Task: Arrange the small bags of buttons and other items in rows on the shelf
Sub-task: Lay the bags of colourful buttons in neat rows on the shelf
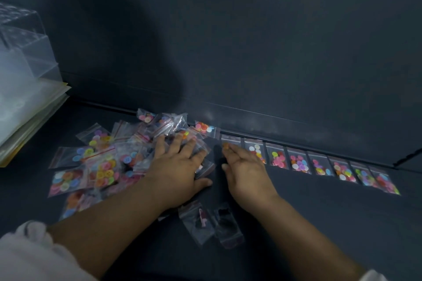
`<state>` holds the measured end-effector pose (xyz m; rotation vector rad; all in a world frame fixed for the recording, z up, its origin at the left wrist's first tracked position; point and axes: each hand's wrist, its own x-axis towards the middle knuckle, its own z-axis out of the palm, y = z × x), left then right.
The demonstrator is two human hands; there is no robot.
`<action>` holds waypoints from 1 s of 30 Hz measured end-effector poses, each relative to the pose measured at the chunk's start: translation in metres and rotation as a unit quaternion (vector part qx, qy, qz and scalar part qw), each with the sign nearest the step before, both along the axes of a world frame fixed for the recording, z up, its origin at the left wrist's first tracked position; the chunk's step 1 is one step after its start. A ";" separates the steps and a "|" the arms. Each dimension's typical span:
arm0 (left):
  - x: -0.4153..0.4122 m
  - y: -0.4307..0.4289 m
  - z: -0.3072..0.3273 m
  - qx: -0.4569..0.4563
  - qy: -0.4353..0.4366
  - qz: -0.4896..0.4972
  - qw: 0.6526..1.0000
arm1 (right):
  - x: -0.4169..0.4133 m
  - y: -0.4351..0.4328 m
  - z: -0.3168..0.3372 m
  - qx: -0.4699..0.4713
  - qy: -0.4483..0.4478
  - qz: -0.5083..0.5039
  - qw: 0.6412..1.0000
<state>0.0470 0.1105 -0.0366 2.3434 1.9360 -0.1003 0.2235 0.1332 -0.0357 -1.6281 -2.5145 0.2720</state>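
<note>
A loose pile of small clear zip bags of coloured buttons (102,162) lies on the dark shelf (319,223), left of centre. My left hand (178,164) rests flat on the pile's right side, fingers spread and straight. A row of several button bags (319,165) runs along the back wall toward the right. My right hand (246,166) lies flat with straight fingers on the row's leftmost bag (230,140). Two bags with dark contents (212,221) lie near my forearms.
A clear plastic box (25,52) sits on a stack of sheets or folders (29,116) at the far left. The dark back wall (274,52) rises just behind the row. The shelf's right end shows an edge (408,155).
</note>
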 end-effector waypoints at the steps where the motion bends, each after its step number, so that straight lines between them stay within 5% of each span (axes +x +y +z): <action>1: -0.001 -0.001 0.002 0.002 -0.010 -0.002 1.000 | -0.003 0.002 0.002 0.012 0.009 -0.001 1.000; 10: -0.026 0.001 0.014 0.134 -0.080 -0.039 0.987 | -0.043 0.059 0.013 0.042 -0.013 -0.019 0.999; 19: -0.036 0.023 0.018 0.162 -0.158 0.028 0.974 | -0.063 0.085 -0.002 0.094 -0.047 -0.053 0.993; 25: -0.035 0.042 0.012 0.140 -0.106 0.044 0.983 | -0.053 0.076 0.017 0.026 0.212 -0.116 0.970; 30: -0.031 0.044 0.013 0.159 -0.086 0.055 0.982 | -0.038 0.053 0.037 -0.107 0.434 -0.169 0.879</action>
